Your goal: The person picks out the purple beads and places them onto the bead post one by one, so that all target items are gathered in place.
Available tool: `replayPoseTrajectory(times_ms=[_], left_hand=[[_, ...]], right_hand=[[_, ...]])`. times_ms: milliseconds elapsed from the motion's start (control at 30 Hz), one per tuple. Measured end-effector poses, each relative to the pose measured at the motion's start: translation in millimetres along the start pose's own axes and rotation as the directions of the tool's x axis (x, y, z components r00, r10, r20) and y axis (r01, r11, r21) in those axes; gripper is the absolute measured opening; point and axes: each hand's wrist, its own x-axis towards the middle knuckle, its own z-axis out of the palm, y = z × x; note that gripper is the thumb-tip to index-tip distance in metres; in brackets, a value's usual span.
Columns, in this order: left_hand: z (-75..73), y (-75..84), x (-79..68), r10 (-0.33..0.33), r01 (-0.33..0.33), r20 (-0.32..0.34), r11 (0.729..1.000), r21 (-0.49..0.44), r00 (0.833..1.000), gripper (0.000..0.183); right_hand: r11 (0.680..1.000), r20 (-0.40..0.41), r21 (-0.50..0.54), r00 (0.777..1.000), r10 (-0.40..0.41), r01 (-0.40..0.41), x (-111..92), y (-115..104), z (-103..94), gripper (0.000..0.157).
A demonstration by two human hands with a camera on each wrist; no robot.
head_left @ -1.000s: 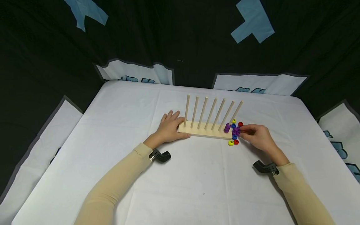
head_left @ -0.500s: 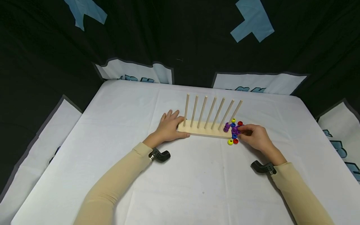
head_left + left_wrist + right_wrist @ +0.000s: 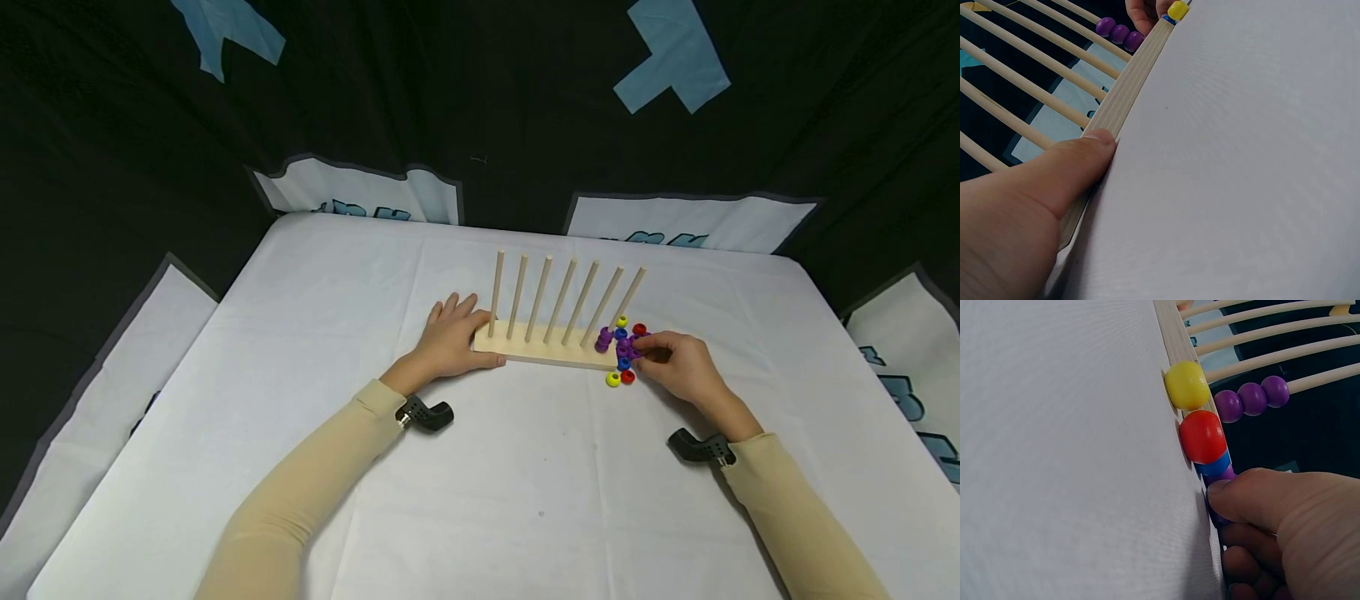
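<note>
My left hand [image 3: 444, 343] holds the left end of a wooden peg stand [image 3: 551, 354], its thumb along the front edge of the base. Several thin upright pegs rise from the stand. Three purple beads [image 3: 1252, 399] are threaded low on the rightmost peg. Beyond the stand's right end, my right hand [image 3: 684, 367] pinches a purple bead [image 3: 1222, 475] among loose beads; its thumb covers part of it. More loose purple beads [image 3: 624, 350] lie by the fingertips.
Red [image 3: 1202, 437], blue [image 3: 624, 364] and yellow [image 3: 613, 380] beads lie in a cluster at the stand's right end. A white cloth [image 3: 487, 500] covers the table. Dark curtains [image 3: 487, 108] hang behind it.
My right hand and forearm have shifted slightly left toward the loose beads, fingertips still at the purple ones. The left hand and the stand keep their places.
</note>
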Motion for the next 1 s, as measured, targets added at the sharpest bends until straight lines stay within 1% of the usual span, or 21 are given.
replayPoseTrajectory(times_ms=[533, 767, 833, 900, 1000], left_hand=[[1.5, -1.0, 0.7, 0.003, -0.003, -0.007, 1.0, -0.003, 1.0, 0.076], [0.0, 0.8, 0.1, -0.003, 0.003, 0.0, 1.0, -0.003, 1.0, 0.076], [-1.0, 1.8, -0.4, -0.002, 0.002, -0.001, 1.0, -0.007, 1.0, 0.076], [-1.4, 2.4, -0.7, -0.002, 0.002, -0.003, 1.0, -0.01, 1.0, 0.076], [-1.4, 2.7, -0.9, -0.002, 0.002, -0.006, 1.0, -0.01, 1.0, 0.076]], right_hand=[[1.0, 0.01, -0.002, 1.0, 0.005, -0.005, -1, 0, -1.5, 0.022], [0.999, 0.02, 0.026, 0.999, 0.034, -0.035, 0, -5, -9.6, 0.023], [0.999, 0.008, 0.031, 0.999, 0.04, -0.04, 0, -8, -13.6, 0.024], [0.999, -0.021, 0.032, 0.999, 0.027, -0.026, 1, -10, -18.2, 0.023], [0.999, -0.079, 0.03, 0.997, -0.028, 0.03, 4, -13, -26.1, 0.021]])
